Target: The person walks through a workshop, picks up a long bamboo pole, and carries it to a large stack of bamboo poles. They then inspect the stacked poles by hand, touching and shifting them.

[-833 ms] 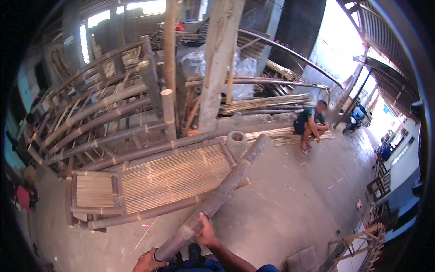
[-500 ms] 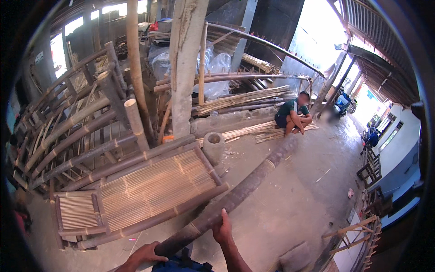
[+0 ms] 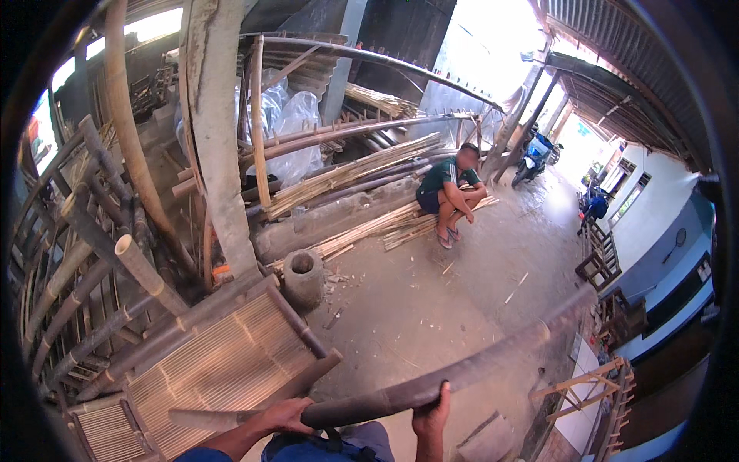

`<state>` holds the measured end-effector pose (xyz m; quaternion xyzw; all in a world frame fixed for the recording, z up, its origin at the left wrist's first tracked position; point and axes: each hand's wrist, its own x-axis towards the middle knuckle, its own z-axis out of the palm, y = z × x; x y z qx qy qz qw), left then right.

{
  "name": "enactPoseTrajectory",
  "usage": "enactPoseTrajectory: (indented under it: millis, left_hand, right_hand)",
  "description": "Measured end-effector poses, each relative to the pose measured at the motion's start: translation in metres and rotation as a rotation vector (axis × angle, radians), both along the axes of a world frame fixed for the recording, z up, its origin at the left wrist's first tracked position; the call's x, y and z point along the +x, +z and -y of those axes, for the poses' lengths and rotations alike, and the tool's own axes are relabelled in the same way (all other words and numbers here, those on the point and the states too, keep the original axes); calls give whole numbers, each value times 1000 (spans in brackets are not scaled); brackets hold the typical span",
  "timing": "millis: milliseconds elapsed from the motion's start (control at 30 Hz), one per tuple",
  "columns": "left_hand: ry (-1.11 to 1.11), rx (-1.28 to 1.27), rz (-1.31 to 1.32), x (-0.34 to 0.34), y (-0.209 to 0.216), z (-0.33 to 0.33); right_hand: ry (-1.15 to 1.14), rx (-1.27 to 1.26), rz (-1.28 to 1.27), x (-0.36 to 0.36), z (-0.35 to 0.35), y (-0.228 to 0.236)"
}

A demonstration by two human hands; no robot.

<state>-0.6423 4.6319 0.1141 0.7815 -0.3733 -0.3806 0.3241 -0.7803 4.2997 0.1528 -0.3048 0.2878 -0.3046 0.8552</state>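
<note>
**Dark bamboo pole (image 3: 462,372) held in both hands**

The left hand (image 3: 286,416) grips the pole's near end; the right hand (image 3: 432,416) holds it farther along, thumb up its side. The pole slants away to the right, its far end blurred. To the left lies a slatted bamboo frame (image 3: 215,354), with a hollow grey cylinder (image 3: 303,282) near its far corner. Beyond, another person (image 3: 449,192) sits low at a spread of bamboo strips (image 3: 362,232); a motorbike (image 3: 534,160) stands behind.

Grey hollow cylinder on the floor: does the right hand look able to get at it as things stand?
Probably not: the right hand is holding the dark bamboo pole, and the grey hollow cylinder stands well beyond that pole.
</note>
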Motion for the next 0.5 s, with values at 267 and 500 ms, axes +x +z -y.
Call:
enactPoseTrajectory:
  millis: [267, 500]
  left_hand:
    - [-20, -178, 500, 66, -7, 136]
    - [75, -264, 655, 109, -11, 285]
  right_hand:
    - [-333, -142, -23, 4, 126, 31]
    - [-366, -248, -21, 32, 270, 81]
